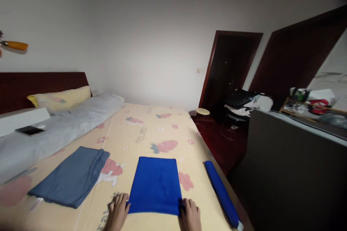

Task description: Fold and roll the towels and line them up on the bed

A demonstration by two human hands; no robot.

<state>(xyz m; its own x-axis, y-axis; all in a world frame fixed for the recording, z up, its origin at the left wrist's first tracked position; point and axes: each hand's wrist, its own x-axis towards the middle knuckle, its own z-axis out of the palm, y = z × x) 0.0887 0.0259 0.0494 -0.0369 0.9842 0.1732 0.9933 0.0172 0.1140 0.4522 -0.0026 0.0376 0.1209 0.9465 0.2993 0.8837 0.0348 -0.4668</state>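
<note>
A bright blue cloth (155, 186), folded into a near rectangle, lies flat on the bed in front of me. My left hand (119, 207) is at its near left corner, thumb and fingers closed on the edge. At the near right corner, the curled fingers of my right hand (191, 212) grip the other edge; the fingertips are partly hidden. To the left lies a grey-blue folded cloth (73, 177) with a small white tag at its near end. A long, narrow blue roll (222, 193) with a pale tip rests along the right side of the bed.
The bed sheet (146, 130) is cream with carrot and flower prints. A grey rolled quilt (81, 113), a yellow pillow (65, 99) and a dark flat device (29, 130) are at the left. A round stool (202, 111) and a dark cabinet (287, 166) stand right of the bed.
</note>
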